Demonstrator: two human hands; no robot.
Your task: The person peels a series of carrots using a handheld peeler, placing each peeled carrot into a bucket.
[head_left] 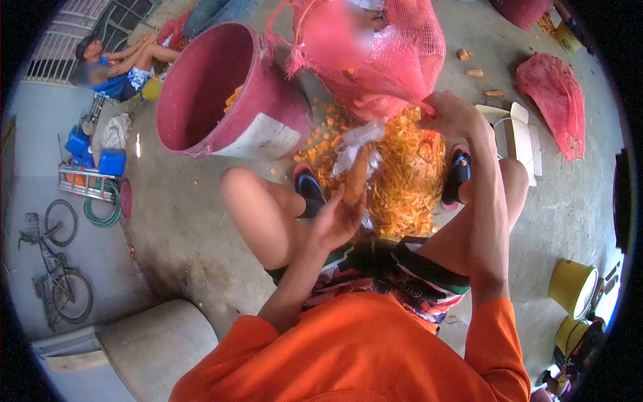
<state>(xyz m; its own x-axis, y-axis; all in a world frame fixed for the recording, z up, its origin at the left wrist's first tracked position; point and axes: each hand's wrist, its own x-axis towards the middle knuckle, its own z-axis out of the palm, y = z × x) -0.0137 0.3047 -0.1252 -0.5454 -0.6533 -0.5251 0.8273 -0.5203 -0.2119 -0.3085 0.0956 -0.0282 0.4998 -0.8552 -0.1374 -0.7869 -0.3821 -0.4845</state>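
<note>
My left hand [338, 222] is closed around the lower end of a carrot [358, 175], which points up and away from me. Beside the carrot's upper end is a crumpled white plastic bag [348, 151]. My right hand [450, 115] is raised to the right, fingers curled, next to the lower edge of a red mesh sack [408, 57]; what its fingers hold is hard to make out. A large heap of orange peelings [410, 184] lies on the floor between my feet, with cut orange pieces [320, 137] along its left side.
A big dark-pink tub [281, 100] with some orange pieces inside stands at left front. Another red mesh sack [552, 94] and a white carton [519, 144] lie to the right. Loose carrots [474, 72] are scattered beyond. A person [117, 74] sits at far left.
</note>
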